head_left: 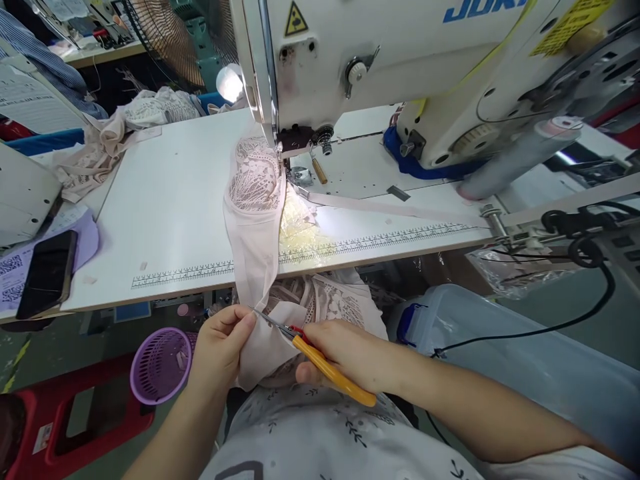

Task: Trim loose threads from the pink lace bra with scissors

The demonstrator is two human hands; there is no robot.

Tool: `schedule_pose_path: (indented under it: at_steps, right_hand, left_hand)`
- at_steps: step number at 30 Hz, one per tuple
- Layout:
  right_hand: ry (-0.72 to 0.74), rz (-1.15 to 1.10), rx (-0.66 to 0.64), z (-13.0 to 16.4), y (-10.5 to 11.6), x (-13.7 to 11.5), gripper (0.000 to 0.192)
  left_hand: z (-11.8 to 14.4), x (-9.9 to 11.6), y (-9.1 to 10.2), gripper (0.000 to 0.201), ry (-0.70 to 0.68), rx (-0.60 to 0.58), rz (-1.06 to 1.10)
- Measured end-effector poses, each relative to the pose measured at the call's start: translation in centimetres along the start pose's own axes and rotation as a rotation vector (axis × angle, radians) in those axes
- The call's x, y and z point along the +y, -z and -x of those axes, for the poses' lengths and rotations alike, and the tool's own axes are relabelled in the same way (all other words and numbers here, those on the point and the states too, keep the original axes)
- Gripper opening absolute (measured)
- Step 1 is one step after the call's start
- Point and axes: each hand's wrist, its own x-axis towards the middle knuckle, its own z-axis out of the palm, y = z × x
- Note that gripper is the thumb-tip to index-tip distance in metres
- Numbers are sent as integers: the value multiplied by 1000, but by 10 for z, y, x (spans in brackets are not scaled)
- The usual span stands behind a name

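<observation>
**Thread snips at pale pink lace garment, below table edge**

Nearest the camera, my right hand (350,357) is closed around a pair of yellow-handled thread snips with a red pivot (320,363); the metal blades point toward ten o'clock and meet the cloth. At nine o'clock from the snips, my left hand (223,347) pinches a fold of the pale pink lace-and-satin garment (255,220) between thumb and fingers, just beside the blade tips.

The garment runs from my lap up over the table edge, toward twelve o'clock, to the needle area of the white industrial sewing machine (400,60). Its lace cup lies flat on the white work table with a printed ruler strip (165,200), touching the machine's foot area.

At eight o'clock from my left hand stands a round purple plastic basket (160,363) on a red stool (75,420). A black smartphone (47,273) lies at the table's far left. At three o'clock sits a clear plastic bin (500,347).
</observation>
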Motion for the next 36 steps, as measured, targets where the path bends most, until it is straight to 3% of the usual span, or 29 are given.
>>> schedule_pose_path:
  at_steps: [6, 9, 13, 16, 20, 24, 26, 30, 33, 36]
  right_hand:
    - [-22, -144, 55, 2, -6, 10, 39]
    - [2, -109, 187, 5, 1, 15, 40]
    - [166, -82, 437, 9, 15, 10, 46]
    - [297, -167, 377, 10, 20, 2, 40]
    - [300, -202, 232, 9, 18, 0, 30]
    - [306, -160, 314, 15, 19, 8, 26]
    - [292, -117, 409, 25, 25, 14, 25]
    - [219, -69, 568, 51, 40, 26, 18]
    - [143, -3, 673, 65, 47, 39, 17]
    - [18, 124, 715, 69, 47, 52, 18]
  left_hand:
    - [1, -1, 3, 22, -41, -20, -74]
    - [4, 0, 3, 18, -67, -40, -123]
    - [9, 5, -3, 14, -230, -275, -381]
    - [13, 8, -11, 15, -381, -454, -535]
    - [16, 13, -22, 19, -418, -568, -613]
    - [15, 12, -20, 20, -538, -683, -833]
    - [10, 6, -10, 25, -626, -676, -1024]
    - [-2, -5, 20, 30, -693, -513, -1335]
    - [-5, -1, 35, 26, -578, -503, -1302]
    - [-1, 10, 34, 23, -525, -558, -1220]
